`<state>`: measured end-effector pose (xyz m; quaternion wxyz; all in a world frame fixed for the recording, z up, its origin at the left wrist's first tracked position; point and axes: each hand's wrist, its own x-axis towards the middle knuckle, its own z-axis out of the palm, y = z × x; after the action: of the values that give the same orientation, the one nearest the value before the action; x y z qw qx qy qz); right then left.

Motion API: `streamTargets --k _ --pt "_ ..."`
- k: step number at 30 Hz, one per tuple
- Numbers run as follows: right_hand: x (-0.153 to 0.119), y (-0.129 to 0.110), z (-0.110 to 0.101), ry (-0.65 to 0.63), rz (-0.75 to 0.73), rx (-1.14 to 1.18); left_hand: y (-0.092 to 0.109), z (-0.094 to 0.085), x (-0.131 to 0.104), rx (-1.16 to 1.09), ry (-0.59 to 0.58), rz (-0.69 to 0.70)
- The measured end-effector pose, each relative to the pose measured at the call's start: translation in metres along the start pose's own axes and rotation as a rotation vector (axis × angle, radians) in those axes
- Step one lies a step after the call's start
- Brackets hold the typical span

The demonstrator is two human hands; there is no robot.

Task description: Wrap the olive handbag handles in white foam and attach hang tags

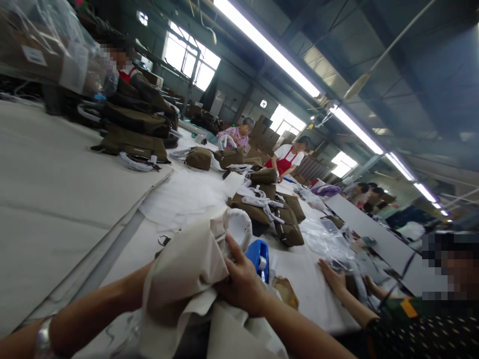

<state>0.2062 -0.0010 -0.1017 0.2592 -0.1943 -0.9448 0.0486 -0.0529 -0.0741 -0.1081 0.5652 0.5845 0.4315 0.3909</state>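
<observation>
A beige cloth bag, apparently turned inside out, is bunched up in front of me at the table's near edge. My right hand grips its folds from the right side, thumb up near the top edge. The bag covers my left hand; only the left forearm shows, running in behind the cloth, so its fingers are hidden. A white-wrapped handle curves up behind the bag's top. Just past my right hand stands a blue tape dispenser. A metal ring shows to the left of the bag.
Olive bags with white-wrapped straps lie further up the table, and more are stacked at left. White paper sheets lie between. At right, a co-worker's hands touch clear plastic. Other people stand farther along.
</observation>
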Motion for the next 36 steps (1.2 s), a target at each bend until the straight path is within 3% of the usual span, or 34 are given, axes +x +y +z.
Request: streamTargets --k 2,3,5,7,9,14,18,21,24,30,32,36 --pt "-0.003 0.0 -0.002 0.059 -0.034 0.024 0.013 -0.019 -0.002 -0.054 0.098 -0.026" --pt "-0.004 0.0 -0.002 0.087 -0.05 0.033 0.02 -0.028 -0.001 -0.053 0.203 -0.022" --pt "-0.004 0.0 -0.003 0.13 -0.071 0.04 0.035 -0.044 0.007 0.045 0.444 0.035" --pt "-0.001 -0.002 -0.002 0.139 -0.092 0.035 0.045 -0.055 0.023 0.196 0.548 0.127" --pt "0.002 -0.003 -0.003 0.133 -0.127 0.027 0.048 -0.06 0.045 0.191 0.421 0.161" --pt "0.008 -0.007 -0.008 0.084 -0.189 0.015 0.043 -0.062 0.093 -0.145 -0.041 0.061" --pt "0.006 -0.005 -0.01 0.05 -0.19 0.003 0.049 -0.061 0.1 -0.133 -0.341 -0.02" --pt "0.005 -0.003 -0.011 0.027 -0.204 0.005 0.051 -0.06 0.104 -0.116 -0.475 -0.059" --pt "0.007 0.0 -0.011 -0.014 -0.14 0.04 0.044 -0.057 0.116 -0.168 -0.462 -0.078" --pt "0.003 0.004 -0.003 -0.237 0.006 0.094 0.035 -0.047 0.136 -0.351 -0.165 0.079" --pt "0.005 0.005 0.009 -0.367 0.053 0.079 0.038 -0.039 0.138 -0.388 -0.106 0.127" --pt "0.032 0.016 0.048 -0.779 0.152 -0.123 0.044 -0.02 0.146 -0.369 -0.111 0.154"
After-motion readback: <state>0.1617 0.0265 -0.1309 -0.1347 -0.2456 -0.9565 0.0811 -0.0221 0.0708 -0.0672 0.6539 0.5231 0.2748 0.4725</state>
